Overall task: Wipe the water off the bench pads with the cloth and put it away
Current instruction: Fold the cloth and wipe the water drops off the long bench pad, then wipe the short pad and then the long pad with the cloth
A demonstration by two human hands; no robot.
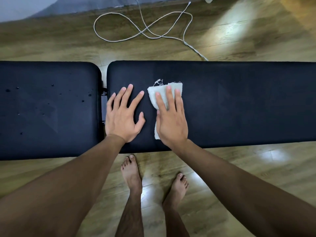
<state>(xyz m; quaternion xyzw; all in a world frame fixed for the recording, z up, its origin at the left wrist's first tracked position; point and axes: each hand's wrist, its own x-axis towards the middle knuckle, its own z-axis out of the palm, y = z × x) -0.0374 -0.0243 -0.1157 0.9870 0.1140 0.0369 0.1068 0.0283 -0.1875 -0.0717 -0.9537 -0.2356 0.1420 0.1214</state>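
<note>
Two black bench pads lie side by side across the view. Water drops dot the left pad (47, 110). No drops show on the long right pad (239, 103). My right hand (171, 117) lies flat on a folded white cloth (155, 94) and presses it onto the right pad near its left end. The cloth's frayed threads stick out at its far edge. My left hand (123, 115) rests flat on the same pad just left of the cloth, fingers spread, holding nothing.
A narrow gap with a black metal hinge (104, 101) separates the two pads. A white cable (145, 29) lies looped on the wooden floor beyond the bench. My bare feet (131, 173) stand on the floor in front of the bench.
</note>
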